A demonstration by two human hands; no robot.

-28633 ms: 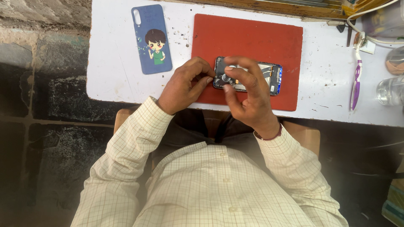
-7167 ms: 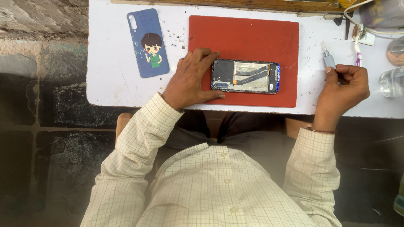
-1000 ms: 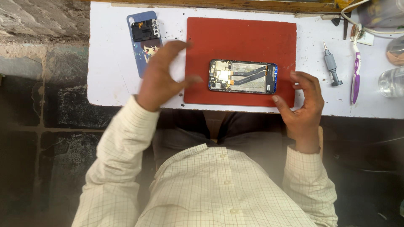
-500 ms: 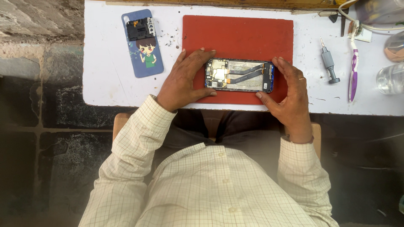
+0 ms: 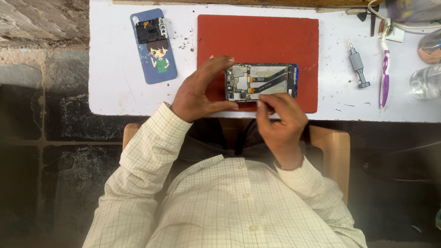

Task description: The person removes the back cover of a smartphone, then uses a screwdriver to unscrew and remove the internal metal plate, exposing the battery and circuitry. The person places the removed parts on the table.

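Spanning the top of the view, a white table (image 5: 115, 92) carries a red mat (image 5: 257, 36), and on the mat's near edge lies an opened phone (image 5: 262, 81) with its circuit boards and an orange-ended flat cable showing. A blue phone cover (image 5: 154, 46) with a cartoon figure lies left of the mat, a small black part resting on its top end. The left hand (image 5: 197, 94) brackets the phone's left end, thumb below and fingers curled above, loosely open around it. The right hand (image 5: 278, 121) pinches its fingertips (image 5: 261, 102) together at the phone's lower edge; what they hold, if anything, cannot be told. Right of the mat lie a grey screwdriver (image 5: 357, 69), a purple toothbrush (image 5: 384, 69) and a clear glass (image 5: 425, 81), contents unclear.
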